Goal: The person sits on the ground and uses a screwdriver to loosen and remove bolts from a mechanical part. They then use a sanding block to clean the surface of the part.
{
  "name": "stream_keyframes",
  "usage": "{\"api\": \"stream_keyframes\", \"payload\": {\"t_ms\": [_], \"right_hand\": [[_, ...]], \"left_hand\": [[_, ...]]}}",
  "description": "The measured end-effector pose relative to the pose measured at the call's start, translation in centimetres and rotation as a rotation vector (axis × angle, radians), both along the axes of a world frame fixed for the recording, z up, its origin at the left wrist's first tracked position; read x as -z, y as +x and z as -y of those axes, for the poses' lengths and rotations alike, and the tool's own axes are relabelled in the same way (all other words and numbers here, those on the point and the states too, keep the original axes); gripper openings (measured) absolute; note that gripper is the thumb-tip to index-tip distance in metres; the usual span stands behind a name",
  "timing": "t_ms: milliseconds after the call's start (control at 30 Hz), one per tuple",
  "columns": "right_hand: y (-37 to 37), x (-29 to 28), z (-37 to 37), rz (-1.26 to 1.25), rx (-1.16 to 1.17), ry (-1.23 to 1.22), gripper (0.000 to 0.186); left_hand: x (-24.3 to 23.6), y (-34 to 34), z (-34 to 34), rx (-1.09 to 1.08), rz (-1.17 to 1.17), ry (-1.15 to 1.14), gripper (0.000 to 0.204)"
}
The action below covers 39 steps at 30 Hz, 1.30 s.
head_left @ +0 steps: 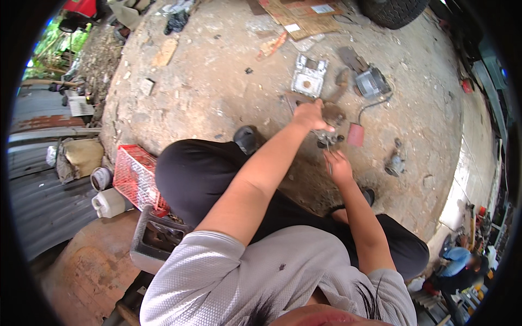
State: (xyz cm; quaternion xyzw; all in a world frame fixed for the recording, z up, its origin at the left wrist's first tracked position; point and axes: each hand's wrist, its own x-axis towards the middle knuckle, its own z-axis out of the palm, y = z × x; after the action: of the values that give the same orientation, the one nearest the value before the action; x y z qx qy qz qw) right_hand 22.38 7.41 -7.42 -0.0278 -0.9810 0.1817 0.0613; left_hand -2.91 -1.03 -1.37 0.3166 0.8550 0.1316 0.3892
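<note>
A small greasy metal mechanical part [330, 139] rests on the dirt-stained floor in front of me, with dark round bits on its near side. My left hand [311, 116] reaches over from the left and grips it, thumb pointing right. Close on the near side, my right hand [340, 166] is closed on a thin metal tool, whose tip points at the part; its exact kind is too small to tell. A silvery cast-metal housing [309, 76] lies just beyond. To the right are a ribbed grey cylindrical motor-like unit [372, 82] and a reddish flat pad [355, 135] joined by a black cord.
A smaller metal part [395, 165] lies at the right. Cardboard [307, 24] and a tyre [392, 11] are at the far side. A red plastic crate [135, 173], a white jug [109, 203] and corrugated sheets stand at left. Another person [462, 266] is at lower right.
</note>
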Motion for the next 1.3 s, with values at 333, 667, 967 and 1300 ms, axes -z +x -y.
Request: {"api": "stream_keyframes", "payload": {"t_ms": [333,667,967,1300], "right_hand": [[-0.7,-1.7,0.3,-0.024,0.051,-0.046,0.018],[-2.2,-3.8,-0.3,-0.14,0.122,-0.033,0.019],[-4.7,-7.4,-0.6,0.171,0.269,-0.158,0.025],[-6.7,-10.2,-7.9,0.336,0.596,-0.397,0.041]], "left_hand": [[-1.0,0.1,0.5,-0.026,0.006,0.021,0.12],[2.3,0.5,0.6,-0.081,0.027,0.137,0.111],[0.3,-1.9,2.3,-0.303,0.128,0.351,0.106],[-10.6,4.7,6.2,-0.229,0.096,0.368,0.08]]}}
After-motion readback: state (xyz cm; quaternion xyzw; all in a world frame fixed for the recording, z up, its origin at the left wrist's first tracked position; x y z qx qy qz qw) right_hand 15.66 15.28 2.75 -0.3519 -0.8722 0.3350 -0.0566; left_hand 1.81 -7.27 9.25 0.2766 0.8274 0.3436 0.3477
